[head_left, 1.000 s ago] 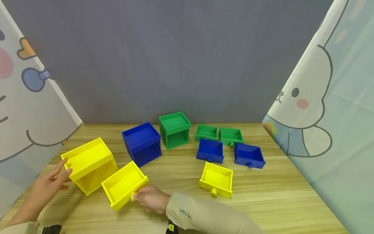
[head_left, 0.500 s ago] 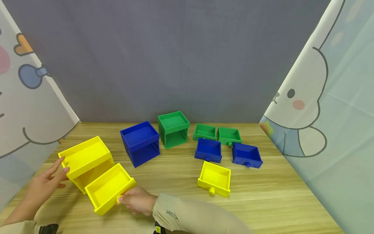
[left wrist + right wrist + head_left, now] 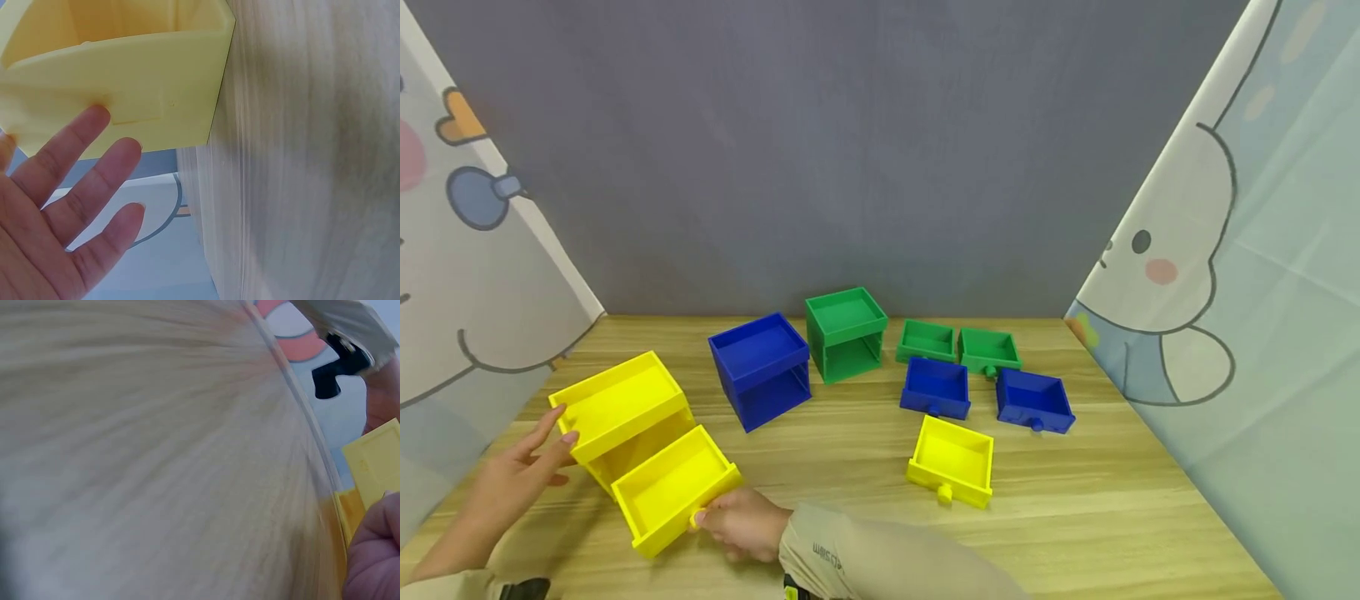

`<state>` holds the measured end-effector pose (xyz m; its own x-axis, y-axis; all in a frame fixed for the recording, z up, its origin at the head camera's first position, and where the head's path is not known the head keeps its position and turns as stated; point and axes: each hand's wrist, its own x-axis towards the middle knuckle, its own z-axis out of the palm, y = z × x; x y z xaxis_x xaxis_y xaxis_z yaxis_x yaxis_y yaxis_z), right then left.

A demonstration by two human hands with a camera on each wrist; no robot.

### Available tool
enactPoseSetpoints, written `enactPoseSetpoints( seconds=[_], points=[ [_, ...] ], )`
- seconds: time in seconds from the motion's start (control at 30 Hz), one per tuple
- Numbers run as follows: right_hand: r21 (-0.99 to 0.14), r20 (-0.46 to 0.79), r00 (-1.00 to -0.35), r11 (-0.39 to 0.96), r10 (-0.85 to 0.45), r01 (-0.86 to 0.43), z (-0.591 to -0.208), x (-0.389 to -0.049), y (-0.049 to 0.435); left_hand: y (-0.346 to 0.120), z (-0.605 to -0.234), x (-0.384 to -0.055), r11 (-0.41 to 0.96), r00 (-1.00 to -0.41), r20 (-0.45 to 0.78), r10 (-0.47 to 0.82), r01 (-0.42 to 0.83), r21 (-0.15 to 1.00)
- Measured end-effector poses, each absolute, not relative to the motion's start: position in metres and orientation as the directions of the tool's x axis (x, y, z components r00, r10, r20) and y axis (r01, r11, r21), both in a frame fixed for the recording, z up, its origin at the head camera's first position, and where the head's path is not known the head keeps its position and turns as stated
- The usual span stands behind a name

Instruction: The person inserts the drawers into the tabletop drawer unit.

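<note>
A yellow cabinet frame (image 3: 621,404) stands at the left of the table, its open front turned toward the lower right. My left hand (image 3: 512,479) touches its left side and top edge with extended fingers; in the left wrist view the fingertips (image 3: 97,115) meet the yellow wall. By its round knob my right hand (image 3: 745,521) pinches a yellow drawer (image 3: 673,487). The drawer is tilted, its back end right at the cabinet's opening and overlapping it in the head view. The right wrist view shows the drawer's front panel (image 3: 378,462) beside my thumb.
A blue cabinet frame (image 3: 760,354) and a green one (image 3: 847,315) stand behind, both with open fronts. To the right lie another yellow drawer (image 3: 953,457), two blue drawers (image 3: 936,383) and two green drawers (image 3: 927,337). A grey backdrop (image 3: 850,167) rises behind the wooden table (image 3: 1075,517).
My right hand has carried the yellow drawer leftward to the yellow cabinet's opening, slowing in the last half second. The left hand stays against the cabinet.
</note>
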<state>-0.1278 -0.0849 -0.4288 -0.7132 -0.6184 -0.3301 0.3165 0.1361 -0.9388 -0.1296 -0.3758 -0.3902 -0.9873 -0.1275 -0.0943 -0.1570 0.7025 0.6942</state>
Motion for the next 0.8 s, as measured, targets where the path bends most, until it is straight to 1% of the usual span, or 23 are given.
enactPoseSetpoints(
  seconds=[0.17, 0.43, 0.63, 0.8],
  points=[
    [-0.935, -0.32, -0.686, 0.1, -0.654, 0.341, -0.43, -0.134, -0.091, -0.375, -0.39, -0.129, 0.701, -0.987, -0.086, -0.139, -0.159, 0.695],
    [-0.932, -0.339, -0.687, 0.13, -0.643, 0.339, -0.427, -0.141, -0.095, -0.378, -0.395, -0.131, 0.712, -0.986, -0.094, -0.139, -0.165, 0.683],
    [-0.924, -0.372, -0.687, 0.183, -0.624, 0.335, -0.427, -0.143, -0.097, -0.377, -0.394, -0.13, 0.698, -0.983, -0.098, -0.155, -0.179, 0.693],
    [-0.919, -0.381, -0.687, 0.171, -0.618, 0.355, -0.43, -0.142, -0.101, -0.377, -0.394, -0.129, 0.703, -0.986, -0.093, -0.139, -0.164, 0.692]
  ],
)
